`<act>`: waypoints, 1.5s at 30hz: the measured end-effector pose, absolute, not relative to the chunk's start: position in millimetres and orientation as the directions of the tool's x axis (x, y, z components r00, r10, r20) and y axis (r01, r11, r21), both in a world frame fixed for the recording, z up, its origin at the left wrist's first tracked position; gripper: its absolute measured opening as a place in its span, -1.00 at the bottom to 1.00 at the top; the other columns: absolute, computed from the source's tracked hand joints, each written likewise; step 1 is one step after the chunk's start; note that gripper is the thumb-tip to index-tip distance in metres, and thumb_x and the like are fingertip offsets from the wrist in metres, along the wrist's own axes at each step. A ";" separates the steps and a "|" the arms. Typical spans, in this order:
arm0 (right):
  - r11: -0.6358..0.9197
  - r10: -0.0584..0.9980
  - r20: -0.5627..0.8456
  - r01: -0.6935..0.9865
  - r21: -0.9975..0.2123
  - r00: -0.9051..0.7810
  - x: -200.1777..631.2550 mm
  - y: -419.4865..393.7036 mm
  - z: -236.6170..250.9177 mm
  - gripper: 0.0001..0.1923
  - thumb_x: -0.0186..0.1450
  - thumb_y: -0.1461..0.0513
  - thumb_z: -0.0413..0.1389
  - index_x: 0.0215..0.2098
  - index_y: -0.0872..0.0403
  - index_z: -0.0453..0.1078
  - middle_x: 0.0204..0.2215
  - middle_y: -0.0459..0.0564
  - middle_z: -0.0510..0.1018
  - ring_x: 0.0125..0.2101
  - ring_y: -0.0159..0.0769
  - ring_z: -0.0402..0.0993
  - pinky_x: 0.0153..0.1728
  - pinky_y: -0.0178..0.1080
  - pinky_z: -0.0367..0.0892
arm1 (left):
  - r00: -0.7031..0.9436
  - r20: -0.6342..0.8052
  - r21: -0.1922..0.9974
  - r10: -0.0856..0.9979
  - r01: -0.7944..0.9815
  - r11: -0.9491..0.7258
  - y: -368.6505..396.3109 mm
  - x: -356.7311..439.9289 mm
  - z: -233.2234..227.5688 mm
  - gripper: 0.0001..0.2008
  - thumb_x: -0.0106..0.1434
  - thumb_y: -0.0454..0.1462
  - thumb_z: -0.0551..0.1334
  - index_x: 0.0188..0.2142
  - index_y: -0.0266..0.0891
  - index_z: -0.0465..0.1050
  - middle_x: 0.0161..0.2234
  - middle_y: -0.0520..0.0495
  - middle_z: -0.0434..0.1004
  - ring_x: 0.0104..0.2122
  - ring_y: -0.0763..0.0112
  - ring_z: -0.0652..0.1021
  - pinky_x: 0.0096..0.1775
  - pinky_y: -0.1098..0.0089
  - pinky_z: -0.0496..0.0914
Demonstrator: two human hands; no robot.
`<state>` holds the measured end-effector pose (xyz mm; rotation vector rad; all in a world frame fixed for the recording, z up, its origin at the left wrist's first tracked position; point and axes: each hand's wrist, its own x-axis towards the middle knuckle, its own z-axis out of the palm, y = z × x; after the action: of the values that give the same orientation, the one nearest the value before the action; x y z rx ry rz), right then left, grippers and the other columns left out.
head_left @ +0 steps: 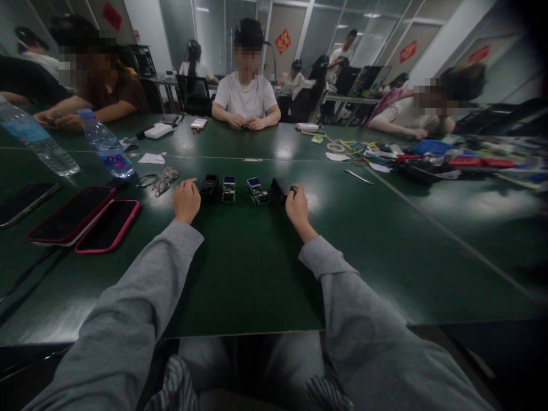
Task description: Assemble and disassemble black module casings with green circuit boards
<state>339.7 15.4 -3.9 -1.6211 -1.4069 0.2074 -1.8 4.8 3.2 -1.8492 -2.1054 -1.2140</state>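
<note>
My left hand rests on the table with loosely bent fingers, right beside a black plastic housing. Whether it touches the housing is hard to see. My right hand has its fingers closed on the near right side of a black box, which sits tilted on the table. Between the hands stand two small circuit boards with little screens: the left board is upright in view, while the right board is turned slightly and lies close to the box.
Left of me are eyeglasses, water bottles, a red-edged phone and a pink-cased phone. A thin metal tool lies to the right, before a pile of cables and parts. A person sits opposite.
</note>
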 end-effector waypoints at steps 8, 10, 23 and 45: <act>0.186 0.800 0.546 0.764 -0.618 0.247 336.1 14.0 -9.9 -0.52 0.32 0.07 0.03 0.09 0.22 0.30 0.04 0.34 0.44 0.08 0.01 0.36 0.08 0.05 0.27 | -0.140 0.549 0.474 0.824 0.864 -0.169 7.1 2.3 3.2 -0.57 0.42 -0.16 -0.11 0.04 -0.22 0.44 0.03 -0.24 0.52 0.06 0.16 0.49 0.12 0.12 0.36; 0.201 0.801 0.554 0.772 -0.603 0.225 335.2 12.5 -9.4 -0.52 0.30 0.08 0.06 0.08 0.21 0.32 0.03 0.32 0.45 0.06 0.00 0.37 0.07 0.03 0.29 | -0.119 0.552 0.476 0.825 0.857 -0.196 7.3 2.8 2.7 -0.58 0.42 -0.16 -0.09 0.06 -0.22 0.43 0.04 -0.23 0.51 0.07 0.16 0.48 0.13 0.12 0.35; 0.197 0.783 0.561 0.749 -0.633 0.268 337.9 18.1 -11.1 -0.49 0.44 0.00 -0.22 -0.05 0.16 0.40 -0.11 0.25 0.52 -0.05 -0.08 0.41 0.03 0.03 0.28 | -0.094 0.556 0.494 0.826 0.836 -0.238 7.8 -0.9 1.9 -0.57 0.40 -0.28 -0.11 0.10 -0.23 0.40 0.09 -0.20 0.47 0.11 0.23 0.46 0.17 0.18 0.33; 0.292 0.917 0.337 0.935 -0.200 -0.214 475.8 -122.8 5.7 -0.35 0.40 -0.01 -0.11 0.38 0.05 0.01 0.09 0.33 0.39 -0.01 0.09 0.45 -0.04 0.15 0.42 | -0.040 0.391 0.305 0.920 0.948 -0.088 -0.8 2.5 -3.6 -0.48 0.23 -0.40 0.01 0.20 -0.33 0.27 0.12 -0.40 0.42 0.12 -0.07 0.41 0.06 -0.07 0.36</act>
<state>475.8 -122.8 5.7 -1.6633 -2.1793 -0.0648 2.5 -0.8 -3.6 -2.1366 -2.0827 -0.7869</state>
